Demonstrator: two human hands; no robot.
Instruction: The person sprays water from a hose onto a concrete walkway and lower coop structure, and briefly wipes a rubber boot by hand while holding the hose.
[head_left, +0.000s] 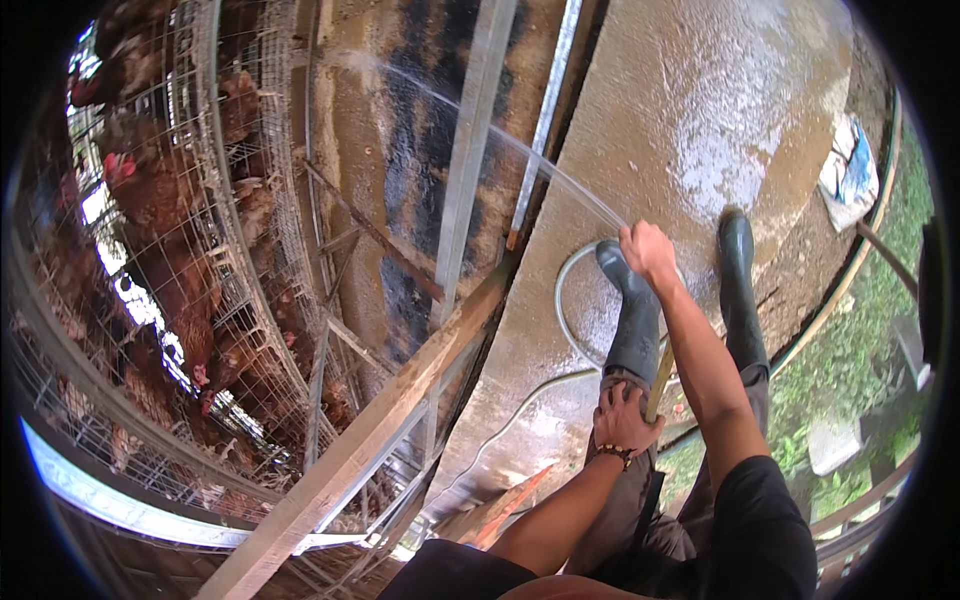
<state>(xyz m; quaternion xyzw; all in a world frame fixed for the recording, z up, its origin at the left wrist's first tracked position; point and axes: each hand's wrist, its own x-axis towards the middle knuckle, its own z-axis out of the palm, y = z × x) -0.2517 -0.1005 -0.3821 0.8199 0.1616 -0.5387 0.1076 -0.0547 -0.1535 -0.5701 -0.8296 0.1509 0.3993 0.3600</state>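
Observation:
My right hand (646, 251) is closed around the end of a clear hose (564, 300), its arm stretched out over the rubber boots. From that fist a jet of water (555, 174) shoots towards the upper left, past the metal posts, onto the dirty wet floor below the cages (360, 64). The hose loops beside one dark rubber boot (630, 322) and trails over the concrete. My left hand (626, 420), with a beaded bracelet at the wrist, lies on my trouser leg above that boot, beside a wooden handle (660, 379); whether its thumb touches the handle I cannot tell.
Wire cages (225, 225) with several brown hens (187, 300) fill the left side. A wooden beam (375, 420) and a metal post (472, 150) stand between me and them. On the right, a white and blue sack (851, 172) lies by the wet concrete walkway (637, 90), near grass.

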